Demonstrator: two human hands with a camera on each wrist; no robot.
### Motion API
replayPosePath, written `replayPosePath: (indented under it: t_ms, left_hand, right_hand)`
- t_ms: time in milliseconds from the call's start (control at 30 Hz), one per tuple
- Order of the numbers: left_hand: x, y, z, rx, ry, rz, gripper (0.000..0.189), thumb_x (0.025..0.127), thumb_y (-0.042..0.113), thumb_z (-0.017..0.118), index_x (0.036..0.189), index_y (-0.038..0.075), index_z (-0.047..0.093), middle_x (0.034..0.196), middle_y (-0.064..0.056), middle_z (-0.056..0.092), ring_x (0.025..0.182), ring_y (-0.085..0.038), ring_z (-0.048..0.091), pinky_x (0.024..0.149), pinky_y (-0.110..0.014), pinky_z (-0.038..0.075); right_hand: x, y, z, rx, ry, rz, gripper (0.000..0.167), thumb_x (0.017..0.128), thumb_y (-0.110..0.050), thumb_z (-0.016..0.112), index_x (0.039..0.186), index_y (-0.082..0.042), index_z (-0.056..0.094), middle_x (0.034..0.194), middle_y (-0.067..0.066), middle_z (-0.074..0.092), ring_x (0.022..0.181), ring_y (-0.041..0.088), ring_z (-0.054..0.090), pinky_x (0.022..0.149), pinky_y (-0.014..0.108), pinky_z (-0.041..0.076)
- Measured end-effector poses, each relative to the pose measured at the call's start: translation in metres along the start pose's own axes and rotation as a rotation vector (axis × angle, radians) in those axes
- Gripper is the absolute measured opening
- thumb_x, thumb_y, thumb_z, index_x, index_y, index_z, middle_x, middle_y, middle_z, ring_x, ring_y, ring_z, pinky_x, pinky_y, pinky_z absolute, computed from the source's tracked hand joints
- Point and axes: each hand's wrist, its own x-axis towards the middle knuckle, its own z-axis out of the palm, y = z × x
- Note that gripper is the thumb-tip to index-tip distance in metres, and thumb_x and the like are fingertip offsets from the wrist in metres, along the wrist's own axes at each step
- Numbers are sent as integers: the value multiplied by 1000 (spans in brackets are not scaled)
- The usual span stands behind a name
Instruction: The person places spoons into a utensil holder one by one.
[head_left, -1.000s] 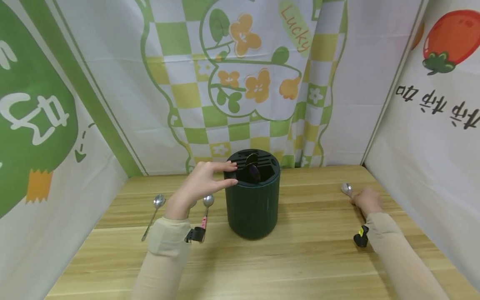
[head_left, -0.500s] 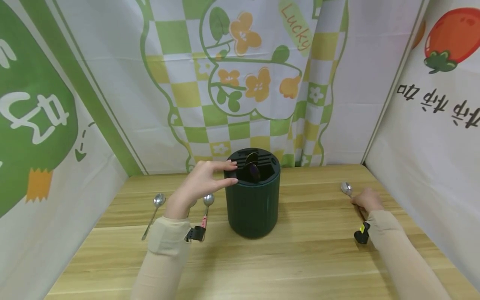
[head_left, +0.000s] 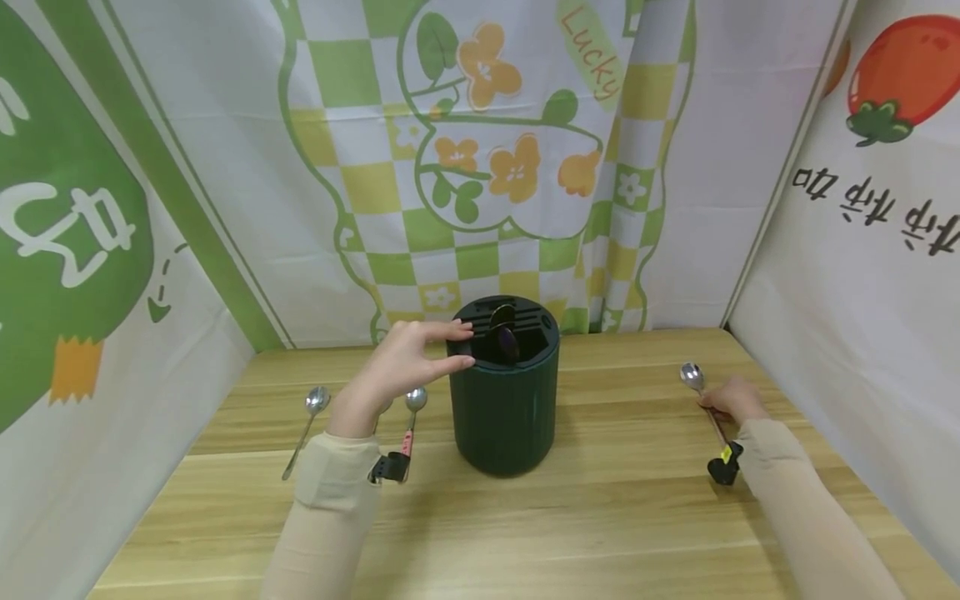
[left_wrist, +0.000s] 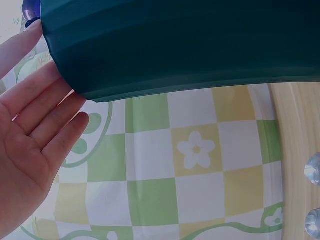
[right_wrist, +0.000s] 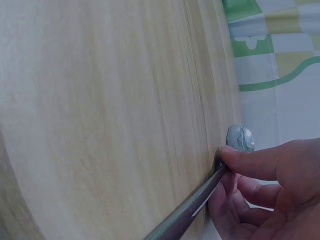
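Note:
A dark green ribbed utensil holder [head_left: 506, 421] stands upright at the table's middle. My left hand [head_left: 393, 367] rests its straight, spread fingers and thumb on the holder's left rim; in the left wrist view the fingertips touch that edge. Two shiny dark rounded utensil heads [head_left: 508, 343] stick up from the holder's slotted top. Far to the right, my right hand [head_left: 738, 400] pinches a metal spoon [head_left: 692, 376] by its handle between thumb and fingers. The bowl of that spoon points away, and its darker handle [right_wrist: 187, 212] runs back towards the wrist.
Left of the holder lie a metal spoon [head_left: 316, 401] and a spoon with a pink handle [head_left: 407, 444]. Between them, another spoon [head_left: 385, 407] is mostly hidden by my left wrist. Patterned cloth walls [head_left: 457, 208] enclose the wooden table [head_left: 585, 533] behind and at both sides.
My right hand has shifted slightly up and back at the spoon, with more of the handle showing. My left hand and the holder stay in place.

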Motion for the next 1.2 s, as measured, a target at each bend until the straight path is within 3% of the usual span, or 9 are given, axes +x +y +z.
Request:
replayPosePath:
  t_ms: [267,667,1000,1200]
  left_hand:
    - [-1,0,0,-6,-2,10,46,86,39,69,124,14,65,132,3,58,129,-21,49,103,-44,41]
    - [0,-1,0,-6,-6,-5,45,86,39,68,124,16,64,132,6,58,129,-17,48,103,-41,41]
    - [1,0,0,-11,-6,-9,45,86,39,68,124,15,64,132,6,58,130,-17,47,102,-40,42]
    - [1,0,0,-15,-7,-12,44,86,39,68,124,15,65,132,6,58,130,-18,47,102,-41,42]
  right_hand:
    - [0,1,-1,41,-14,1,19,79,-15,69,70,1,62,51,-5,56,48,6,54,51,23,47]
    - [-3,2,-2,0,16,-18,24,80,-21,68,67,0,66,50,-6,57,50,9,53,55,24,40]
    - [-12,-9,-2,-29,48,-45,29,81,-25,68,59,-6,64,49,-6,57,52,11,52,58,25,35]
    - [-14,-12,-2,-11,49,-59,30,83,-26,65,70,0,68,60,-1,62,63,17,54,61,28,37]
